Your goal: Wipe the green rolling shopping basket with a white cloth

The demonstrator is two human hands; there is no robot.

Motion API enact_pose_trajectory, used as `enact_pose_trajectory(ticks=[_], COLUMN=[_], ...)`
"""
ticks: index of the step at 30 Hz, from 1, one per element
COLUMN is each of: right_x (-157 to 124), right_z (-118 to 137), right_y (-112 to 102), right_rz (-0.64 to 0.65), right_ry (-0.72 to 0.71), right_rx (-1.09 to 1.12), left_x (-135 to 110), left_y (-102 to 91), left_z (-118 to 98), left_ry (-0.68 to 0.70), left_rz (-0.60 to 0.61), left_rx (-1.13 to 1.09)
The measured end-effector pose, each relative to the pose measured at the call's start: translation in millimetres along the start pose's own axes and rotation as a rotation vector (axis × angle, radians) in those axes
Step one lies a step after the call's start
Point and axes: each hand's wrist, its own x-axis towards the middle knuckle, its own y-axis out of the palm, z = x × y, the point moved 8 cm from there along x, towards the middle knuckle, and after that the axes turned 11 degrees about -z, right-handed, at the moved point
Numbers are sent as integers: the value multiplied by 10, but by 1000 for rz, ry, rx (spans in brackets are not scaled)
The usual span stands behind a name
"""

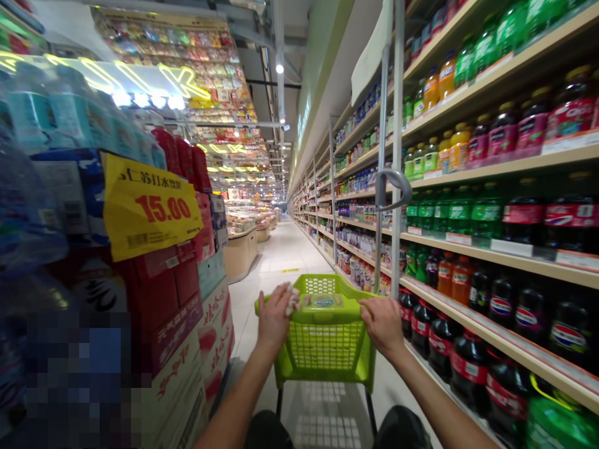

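Note:
A lime-green plastic shopping cart (327, 352) stands in front of me, its basket seen from behind. My left hand (275, 315) is closed over the left part of the cart's handle (322, 315). By its thumb and index finger sits a small crumpled whitish-pink thing (292, 298), perhaps a tissue; its kind is not clear. My right hand (381, 321) grips the handle's right end with its fingers curled over the bar. A clear label panel (322, 301) lies in the middle of the handle. The part of the basket that shows holds no goods.
Shelves of bottled drinks (472, 237) run along the right side. Stacked drink cartons (178, 299) with a yellow price sign (152, 206) rise close on the left. A pale tiled aisle (271, 249) stretches ahead, past wooden display bins (241, 252). A grey hook-shaped fitting (393, 190) juts from the shelf post.

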Motion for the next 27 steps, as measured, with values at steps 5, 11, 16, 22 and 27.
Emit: enact_pose_trajectory(ticks=[5, 11, 16, 22, 27], right_x=[14, 213, 238, 250, 219], right_z=[17, 575, 916, 1147, 907], right_y=[12, 101, 294, 412, 314], right_rz=[9, 80, 238, 290, 247], right_ry=[69, 23, -47, -145, -186], right_rx=[13, 403, 385, 227, 274], left_x=[45, 76, 25, -54, -64], left_y=[-41, 415, 393, 278, 281], left_z=[264, -743, -534, -197, -218], left_ry=[-185, -135, -180, 10, 27], left_rz=[-62, 19, 249, 490, 455], left_rx=[-57, -472, -197, 18, 22])
